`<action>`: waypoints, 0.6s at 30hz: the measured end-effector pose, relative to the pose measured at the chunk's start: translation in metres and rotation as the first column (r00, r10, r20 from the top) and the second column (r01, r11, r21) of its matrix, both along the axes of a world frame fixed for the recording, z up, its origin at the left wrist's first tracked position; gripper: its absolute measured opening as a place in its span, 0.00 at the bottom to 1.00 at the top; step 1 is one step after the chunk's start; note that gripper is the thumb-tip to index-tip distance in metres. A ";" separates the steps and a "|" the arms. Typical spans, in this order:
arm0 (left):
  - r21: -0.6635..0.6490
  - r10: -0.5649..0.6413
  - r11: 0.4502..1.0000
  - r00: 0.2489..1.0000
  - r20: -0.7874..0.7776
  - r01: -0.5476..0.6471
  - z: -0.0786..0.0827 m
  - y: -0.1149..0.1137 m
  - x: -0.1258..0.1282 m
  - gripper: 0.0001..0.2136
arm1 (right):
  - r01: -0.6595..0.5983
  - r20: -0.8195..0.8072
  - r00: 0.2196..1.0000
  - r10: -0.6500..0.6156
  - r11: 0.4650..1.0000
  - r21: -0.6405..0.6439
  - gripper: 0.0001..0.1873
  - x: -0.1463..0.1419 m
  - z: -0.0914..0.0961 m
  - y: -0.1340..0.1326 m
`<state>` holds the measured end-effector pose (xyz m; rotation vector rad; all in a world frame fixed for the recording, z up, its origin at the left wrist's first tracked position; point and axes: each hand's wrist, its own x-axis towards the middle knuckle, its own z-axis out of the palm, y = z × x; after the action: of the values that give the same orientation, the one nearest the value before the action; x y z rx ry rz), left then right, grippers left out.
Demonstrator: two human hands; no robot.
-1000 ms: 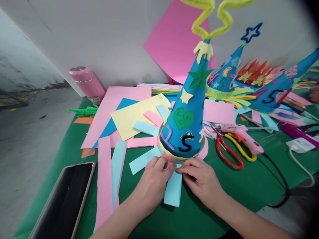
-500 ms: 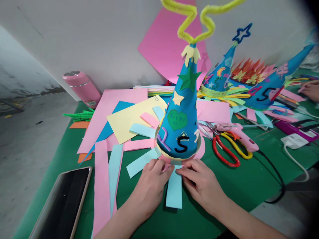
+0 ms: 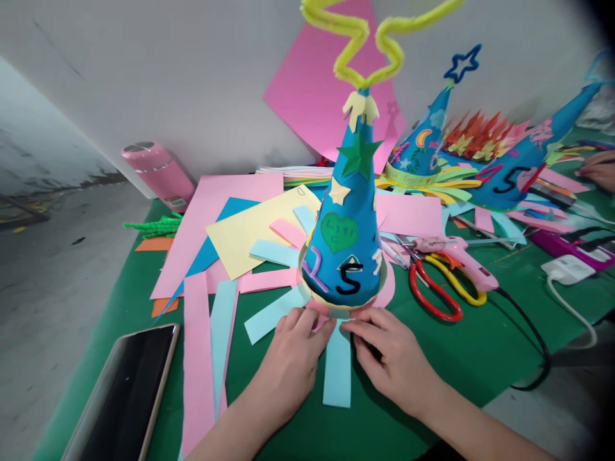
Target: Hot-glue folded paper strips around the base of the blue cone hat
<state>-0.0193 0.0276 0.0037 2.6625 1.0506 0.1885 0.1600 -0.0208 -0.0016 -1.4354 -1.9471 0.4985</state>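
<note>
A tall blue paper cone hat point(image 3: 348, 237) stands on the green table point(image 3: 451, 358). It bears a green heart, stars, a black "5", and yellow pipe cleaners point(image 3: 365, 45) at its tip. Light blue and pink paper strips fan out from its base. My left hand point(image 3: 291, 362) and my right hand point(image 3: 391, 358) rest side by side at the hat's near rim. Both sets of fingertips press down on the top end of a light blue strip point(image 3: 337, 368) and a bit of pink paper beside it.
Red and yellow scissors point(image 3: 437, 291) and a pink glue gun point(image 3: 459, 253) lie right of the hat. A tablet point(image 3: 125, 394) lies at near left, loose pink and blue strips point(image 3: 206, 346) beside it. More decorated hats point(image 3: 504, 166) stand at the back right, a pink bottle point(image 3: 158, 173) back left. Another person's hand point(image 3: 598, 168) shows at far right.
The view has shifted slightly, so the hat sits a little lower and to the left. Both hands stay at the hat's rim on the blue strip.
</note>
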 end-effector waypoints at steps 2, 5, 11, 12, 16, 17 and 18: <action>0.012 -0.002 1.000 1.000 -0.009 0.002 0.000 0.000 0.001 0.19 | 0.003 -0.029 1.000 -0.004 1.000 -0.027 0.18 0.000 0.002 0.000; 0.013 -0.009 1.000 1.000 -0.022 0.009 0.001 0.000 0.001 0.19 | -0.002 0.009 1.000 0.003 0.998 -0.063 0.19 0.000 0.003 0.001; -0.001 -0.011 1.000 0.998 -0.058 0.011 0.003 0.000 0.001 0.20 | -0.002 0.137 0.990 0.013 0.997 -0.078 0.19 -0.004 0.001 0.003; -0.004 -0.012 1.000 0.998 -0.057 0.012 0.002 0.000 0.001 0.21 | -0.002 0.143 0.990 0.013 0.997 -0.078 0.18 -0.005 0.000 0.003; -0.003 0.010 1.000 0.997 -0.072 -0.010 0.002 0.000 0.003 0.20 | 0.012 0.159 0.987 0.001 0.997 -0.078 0.15 -0.005 0.000 0.002; -0.002 0.020 1.000 0.996 -0.085 -0.020 0.002 0.000 0.004 0.20 | 0.015 0.161 0.987 -0.002 0.997 -0.080 0.15 -0.005 0.000 0.002; -0.001 0.031 1.000 0.995 -0.099 -0.031 0.002 -0.001 0.005 0.19 | 0.017 0.163 0.987 -0.004 0.996 -0.083 0.15 -0.005 0.000 0.002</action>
<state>-0.0148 0.0266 0.0059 2.6786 1.1211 0.0615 0.1545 -0.0183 -0.0012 -1.5822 -2.0664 0.4758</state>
